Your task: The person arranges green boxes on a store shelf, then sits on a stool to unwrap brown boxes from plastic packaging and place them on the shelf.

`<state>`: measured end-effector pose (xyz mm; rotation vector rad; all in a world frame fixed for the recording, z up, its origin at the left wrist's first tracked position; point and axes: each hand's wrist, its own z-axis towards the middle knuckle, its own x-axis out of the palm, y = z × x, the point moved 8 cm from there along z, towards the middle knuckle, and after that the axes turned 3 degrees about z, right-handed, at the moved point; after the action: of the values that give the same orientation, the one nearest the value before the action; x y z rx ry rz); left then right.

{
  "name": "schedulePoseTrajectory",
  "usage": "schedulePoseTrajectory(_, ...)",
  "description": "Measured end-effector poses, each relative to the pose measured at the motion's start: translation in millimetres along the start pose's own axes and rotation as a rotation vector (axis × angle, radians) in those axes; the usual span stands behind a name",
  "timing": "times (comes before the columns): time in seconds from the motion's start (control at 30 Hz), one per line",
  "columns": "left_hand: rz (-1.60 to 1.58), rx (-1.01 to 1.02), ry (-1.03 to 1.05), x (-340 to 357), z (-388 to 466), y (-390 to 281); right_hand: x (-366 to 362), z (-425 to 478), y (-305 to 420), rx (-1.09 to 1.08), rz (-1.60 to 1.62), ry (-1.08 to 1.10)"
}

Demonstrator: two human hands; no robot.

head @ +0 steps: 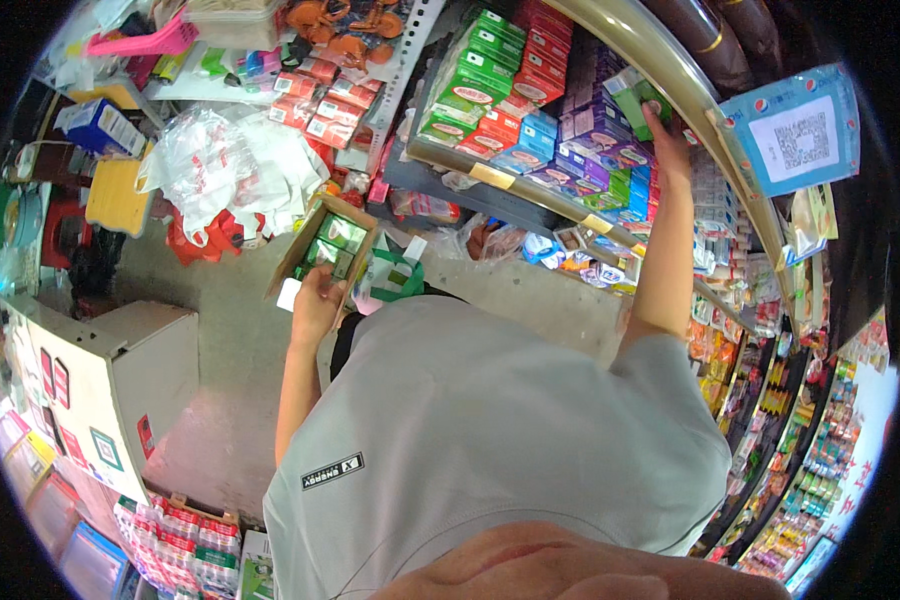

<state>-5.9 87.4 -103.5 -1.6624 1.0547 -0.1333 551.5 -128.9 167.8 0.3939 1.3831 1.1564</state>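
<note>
My left hand (317,301) grips the near end of an open brown cardboard box (361,259), its fingers curled inside against green packs (335,231). Whether one of those packs is also pinched, I cannot tell. At the upper right, my right arm reaches out to the shelf. There my right hand (669,146) holds a green carton (631,97) by its near side, above purple cartons (591,120). Stacks of green cartons (482,67) and red cartons (544,56) stand farther left on that shelf.
The shelf's metal front rail (525,180) runs between me and the cartons. A curved metal edge (667,52) arches past my right hand. White plastic bags (225,165) lie at the left, beside a yellow stool (118,195). A white cabinet (150,360) stands lower left.
</note>
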Motion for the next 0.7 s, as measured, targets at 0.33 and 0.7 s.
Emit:
schedulePoseTrajectory(0.33, -0.123, -0.108, -0.109, -5.3, -34.2, 2.0, 42.6, -34.0, 99.4, -0.595, 0.175, -0.166)
schedulePoseTrajectory(0.7, -0.216, -0.154, -0.319, -0.5, -71.5, -7.4, 228.7, 118.2, 115.3, -1.017, -0.533, 0.309)
